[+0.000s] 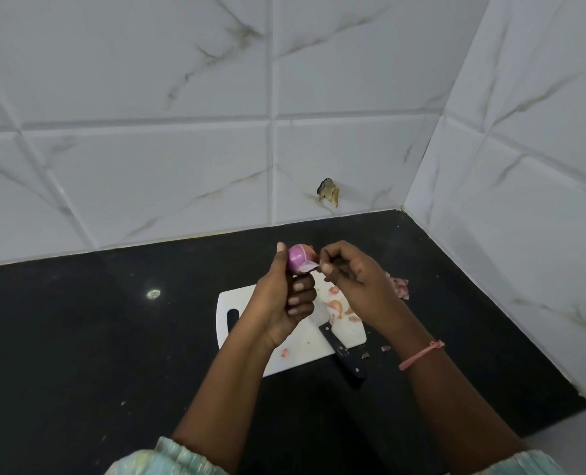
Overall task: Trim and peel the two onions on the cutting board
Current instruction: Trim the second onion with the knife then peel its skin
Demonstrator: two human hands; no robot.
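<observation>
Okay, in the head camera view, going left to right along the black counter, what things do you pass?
Pale spot on the counter → slot handle of the white cutting board → left hand holding the onion → right hand pinching its skin → pile of peels.

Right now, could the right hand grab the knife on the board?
Probably not straight away: the right hand is pinching skin on the onion. The knife lies just beneath it on the cutting board, its handle uncovered, so it's easy once freed.

Pale mint gathered sleeves (168, 455) (pushed above the elbows) and a pink wrist thread (421, 354).
</observation>
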